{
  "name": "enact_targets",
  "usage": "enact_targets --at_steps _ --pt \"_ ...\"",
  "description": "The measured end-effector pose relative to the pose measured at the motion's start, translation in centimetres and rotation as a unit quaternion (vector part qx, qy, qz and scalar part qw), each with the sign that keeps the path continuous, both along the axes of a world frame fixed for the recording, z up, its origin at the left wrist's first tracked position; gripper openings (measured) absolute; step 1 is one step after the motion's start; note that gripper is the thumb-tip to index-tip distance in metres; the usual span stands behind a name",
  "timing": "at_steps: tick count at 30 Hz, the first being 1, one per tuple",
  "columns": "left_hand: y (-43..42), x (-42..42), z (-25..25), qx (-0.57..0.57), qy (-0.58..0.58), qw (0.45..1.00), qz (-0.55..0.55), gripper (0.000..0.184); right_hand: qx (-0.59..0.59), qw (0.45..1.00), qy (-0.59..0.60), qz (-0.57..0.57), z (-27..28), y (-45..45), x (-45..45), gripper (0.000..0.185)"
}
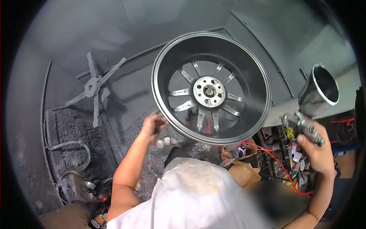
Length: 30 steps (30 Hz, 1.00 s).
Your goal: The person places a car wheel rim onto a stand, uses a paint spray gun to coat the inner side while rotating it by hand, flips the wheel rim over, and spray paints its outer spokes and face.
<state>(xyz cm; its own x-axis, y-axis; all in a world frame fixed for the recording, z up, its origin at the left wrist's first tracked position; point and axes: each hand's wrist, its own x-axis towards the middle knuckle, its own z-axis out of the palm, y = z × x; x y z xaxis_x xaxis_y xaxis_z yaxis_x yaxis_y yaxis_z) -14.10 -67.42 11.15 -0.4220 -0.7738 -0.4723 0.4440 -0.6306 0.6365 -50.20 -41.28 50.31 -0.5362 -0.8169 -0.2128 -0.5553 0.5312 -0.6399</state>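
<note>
A large wheel rim faces me with its hollow side, dark inside, with bright spokes and a silver hub. My left hand is at the rim's lower left edge, its fingers curled and slightly blurred; whether they grip the edge is unclear. At the right, my right hand is wrapped round a metal spray gun, held apart from the rim. A dark cup with a pale edge sits on top of the gun.
A grey star-shaped stand is at the left, by a rough dark mat. A red hose curves at the lower right near a cardboard box and a cluttered shelf. Small round cans lie on the floor.
</note>
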Motion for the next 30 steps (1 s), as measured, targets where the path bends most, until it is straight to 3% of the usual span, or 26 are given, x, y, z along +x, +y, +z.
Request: enact_targets --at_steps 1,3,5,6,8,10,12,14,16,17,24,30 --pt "0.8 -0.4 1.2 0.042 -0.039 0.998 -0.04 0.027 0.043 0.998 -0.048 -0.024 0.8 -0.2 1.3 0.055" --pt "3.5 -2.2 3.7 0.104 -0.115 0.985 -0.077 0.014 0.01 0.992 -0.118 0.051 0.0 -0.3 2.0 0.061" --pt "6.3 -2.9 2.5 0.104 -0.109 0.98 -0.131 0.022 0.007 0.973 -0.223 0.06 -1.0 0.0 2.8 0.062" --pt "8.2 -4.0 1.5 0.105 -0.034 0.99 -0.089 0.02 -0.009 0.964 -0.259 0.063 -2.0 0.4 2.9 0.062" --pt "11.2 -5.6 2.2 0.127 -0.105 0.981 -0.106 0.025 -0.03 0.944 -0.32 0.076 -3.3 0.8 3.4 0.057" --pt "13.5 -6.8 1.5 0.061 -0.065 0.987 -0.133 0.03 -0.107 0.951 -0.273 0.103 -6.6 1.6 3.4 0.055" --pt "13.8 -6.7 2.0 0.068 -0.063 0.979 -0.179 0.032 -0.165 0.963 -0.188 0.102 -9.0 1.9 3.5 0.054" --pt "13.3 -5.7 1.6 0.076 -0.065 0.969 -0.224 0.034 -0.213 0.954 -0.207 0.033 -10.4 2.0 4.4 0.054" --pt "11.3 -4.0 -0.1 0.101 0.002 0.981 -0.165 0.047 -0.244 0.949 -0.199 0.01 -11.7 2.3 3.7 0.056" --pt "10.5 -4.4 2.2 0.133 -0.03 0.986 -0.091 0.044 -0.26 0.945 -0.197 -0.004 -12.0 2.5 3.3 0.058" --pt "6.9 -1.7 1.2 0.115 -0.054 0.987 -0.101 0.04 -0.315 0.937 -0.113 -0.098 -13.8 3.9 1.5 0.062" --pt "5.4 -2.6 2.1 0.115 -0.069 0.991 -0.016 0.027 -0.285 0.916 -0.282 0.006 -11.3 5.1 2.7 0.069"
